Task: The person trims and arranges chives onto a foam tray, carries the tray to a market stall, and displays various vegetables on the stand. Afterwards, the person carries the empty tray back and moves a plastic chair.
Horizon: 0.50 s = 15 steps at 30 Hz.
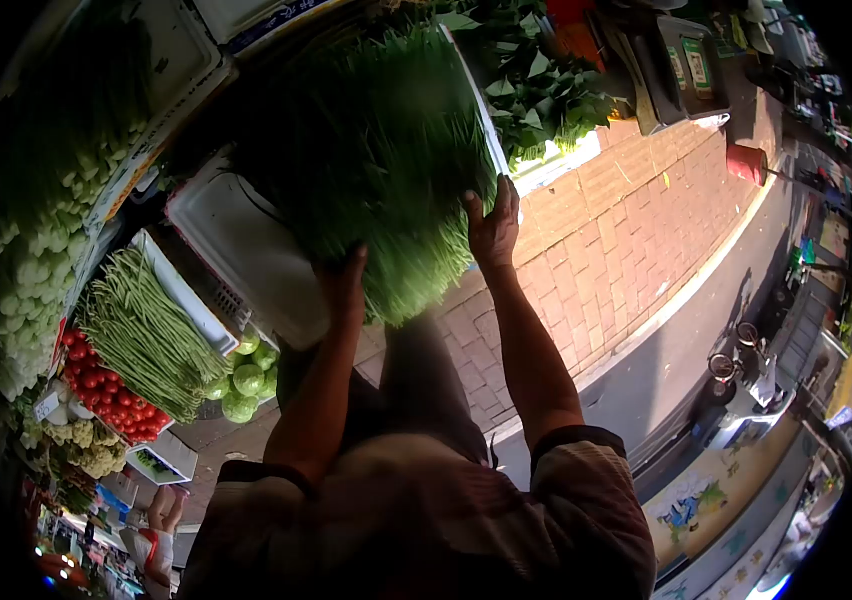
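Note:
A thick mass of long, thin green leaves, which look like garlic chives [401, 170], lies in front of me, its near ends partly blurred. A white box edge [476, 95] runs along its right side. My left hand [342, 285] is at the near left side of the chives, thumb up against them; its other fingers are in shadow and hidden. At the near right, my right hand [494, 228] has its thumb apart from its stretched fingers, which touch the end of the white edge. Beside my left hand is a white foam box [246, 235].
To the left stand long beans [141, 330], tomatoes [106, 385], round green cabbages [249, 380] and pale-stemmed greens [31, 290]. Dark leafy greens [536, 85] lie beyond the chives. Brick paving [616, 230] runs to a kerb, with a red bucket [746, 163] and a bicycle [736, 355] farther right.

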{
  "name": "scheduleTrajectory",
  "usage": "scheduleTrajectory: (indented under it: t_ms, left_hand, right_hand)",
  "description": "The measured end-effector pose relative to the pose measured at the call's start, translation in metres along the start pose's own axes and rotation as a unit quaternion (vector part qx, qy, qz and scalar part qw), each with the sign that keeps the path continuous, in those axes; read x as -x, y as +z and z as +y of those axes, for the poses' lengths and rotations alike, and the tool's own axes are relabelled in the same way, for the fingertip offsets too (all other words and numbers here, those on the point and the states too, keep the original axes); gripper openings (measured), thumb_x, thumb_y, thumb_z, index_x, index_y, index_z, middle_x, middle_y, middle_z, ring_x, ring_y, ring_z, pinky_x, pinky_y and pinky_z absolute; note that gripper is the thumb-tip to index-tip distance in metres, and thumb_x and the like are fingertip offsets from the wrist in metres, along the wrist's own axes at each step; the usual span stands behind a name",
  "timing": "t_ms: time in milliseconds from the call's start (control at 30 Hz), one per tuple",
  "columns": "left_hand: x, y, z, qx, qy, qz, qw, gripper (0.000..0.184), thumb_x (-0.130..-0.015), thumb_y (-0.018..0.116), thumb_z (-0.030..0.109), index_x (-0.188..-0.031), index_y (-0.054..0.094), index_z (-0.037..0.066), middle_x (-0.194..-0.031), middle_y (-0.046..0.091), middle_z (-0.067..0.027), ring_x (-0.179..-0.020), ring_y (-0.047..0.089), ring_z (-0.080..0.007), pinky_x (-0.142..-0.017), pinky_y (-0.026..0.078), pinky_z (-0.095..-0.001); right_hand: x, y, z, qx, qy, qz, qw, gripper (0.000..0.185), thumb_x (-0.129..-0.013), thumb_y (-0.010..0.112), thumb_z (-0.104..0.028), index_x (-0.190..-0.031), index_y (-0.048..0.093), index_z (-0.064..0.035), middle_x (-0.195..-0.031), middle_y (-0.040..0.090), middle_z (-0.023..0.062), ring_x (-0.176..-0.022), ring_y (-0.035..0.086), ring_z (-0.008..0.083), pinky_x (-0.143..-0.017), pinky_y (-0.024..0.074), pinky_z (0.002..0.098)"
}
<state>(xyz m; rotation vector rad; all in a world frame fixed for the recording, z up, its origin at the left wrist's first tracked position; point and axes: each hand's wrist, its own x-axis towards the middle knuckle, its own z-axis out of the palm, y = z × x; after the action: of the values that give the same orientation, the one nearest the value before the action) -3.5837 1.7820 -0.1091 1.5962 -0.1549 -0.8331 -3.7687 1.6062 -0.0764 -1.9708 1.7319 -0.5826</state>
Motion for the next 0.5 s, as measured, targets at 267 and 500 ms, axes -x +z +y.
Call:
scheduleTrajectory:
  t_ms: [267,500]
  left_hand:
    - [0.004,0.013,0.023,0.008,-0.081,-0.017,0.997,0.092,-0.072,0.083,0.019,-0.146,0.030,0.000,-0.131,0.050,-0.0145,-0.119,0.048,-0.0261,-0.103,0.041,-0.0372]
    - [-0.007,-0.008,-0.003,0.012,-0.037,0.047,0.998,0.092,-0.075,0.079,0.025,-0.147,0.028,0.000,-0.136,0.046,-0.0190,-0.123,0.047,-0.0299,-0.103,0.042,-0.0398]
  right_hand:
    - [-0.012,0.049,0.037,0.031,0.113,-0.053,0.992,0.087,-0.090,0.054,-0.059,-0.142,0.038,0.0086,-0.137,0.047,0.0329,-0.127,0.044,0.0468,-0.108,0.0339,0.0488]
    - [-0.010,0.049,0.010,-0.068,0.084,-0.243,0.964,0.047,-0.097,0.050,-0.047,-0.109,0.065,-0.0041,-0.115,0.059,0.0278,-0.106,0.054,0.0462,-0.087,0.0449,0.0526]
